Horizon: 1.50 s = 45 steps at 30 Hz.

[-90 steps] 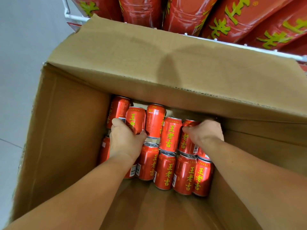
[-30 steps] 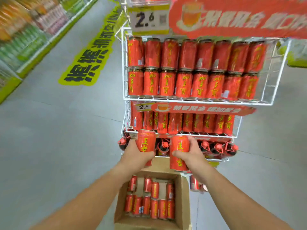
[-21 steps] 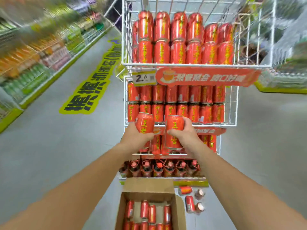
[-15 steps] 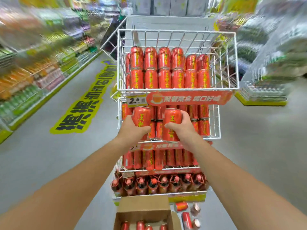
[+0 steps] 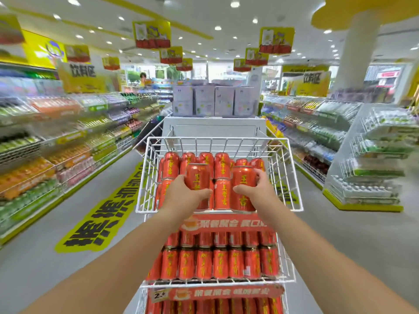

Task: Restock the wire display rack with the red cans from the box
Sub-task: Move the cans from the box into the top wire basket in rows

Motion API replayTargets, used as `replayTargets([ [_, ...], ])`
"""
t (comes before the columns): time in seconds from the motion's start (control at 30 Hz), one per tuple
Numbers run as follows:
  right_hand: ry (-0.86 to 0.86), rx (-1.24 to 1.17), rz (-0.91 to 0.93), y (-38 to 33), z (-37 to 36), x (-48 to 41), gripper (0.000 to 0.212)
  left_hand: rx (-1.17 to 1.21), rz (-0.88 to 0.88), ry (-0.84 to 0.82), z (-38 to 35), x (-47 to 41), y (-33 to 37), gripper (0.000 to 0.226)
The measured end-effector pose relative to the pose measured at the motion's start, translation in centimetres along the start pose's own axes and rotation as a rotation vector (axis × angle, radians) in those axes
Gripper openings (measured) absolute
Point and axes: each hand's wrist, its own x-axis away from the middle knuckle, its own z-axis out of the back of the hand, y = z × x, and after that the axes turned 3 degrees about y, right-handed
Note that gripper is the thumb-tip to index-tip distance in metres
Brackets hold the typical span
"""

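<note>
Hands (image 5: 181, 196) (image 5: 256, 191) each clamped on upright red can (image 5: 197, 177) (image 5: 243, 186), yellow lettering.

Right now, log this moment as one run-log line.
left hand: holding red can | right hand: holding second red can | position: at top wire basket | placed: not yet

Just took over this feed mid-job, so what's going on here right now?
A person is restocking a white wire display rack in a shop aisle. Each hand holds one upright red can: the left hand grips the left can, the right hand grips the right can. Both cans are raised at the front of the top basket, which already holds rows of red cans. Neither can is set down yet. The lower tier looks full.
</note>
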Motion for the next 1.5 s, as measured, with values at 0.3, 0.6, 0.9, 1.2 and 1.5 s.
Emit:
replayTargets([
  [0.3, 0.035, 0.018, 0.007, 1.0, 6.2, -12.7, 0.059, -0.160, -0.003, 0.072, -10.4, -8.7, 3.9, 0.090],
  [0.6, 0.132, -0.033, 0.005, 4.3, 7.2, -20.6, 0.044, -0.298, 0.024, 0.111, -17.6, -13.3, 4.1, 0.078],
  [0.9, 0.102, -0.056, -0.018, 6.2, 6.7, -24.2, 0.056, -0.412, 0.014, 0.229, -21.2, -14.9, 3.5, 0.081],
  [1.2, 0.114, -0.049, -0.010, 8.0, 6.4, -25.0, 0.069, -0.692, -0.102, 0.229, -23.8, -15.2, 1.9, 0.073],
  [1.5, 0.091, 0.032, -0.004, 8.4, 6.7, -25.0, 0.071, -0.912, -0.130, 0.212, -23.8, -15.7, 0.9, 0.081],
])
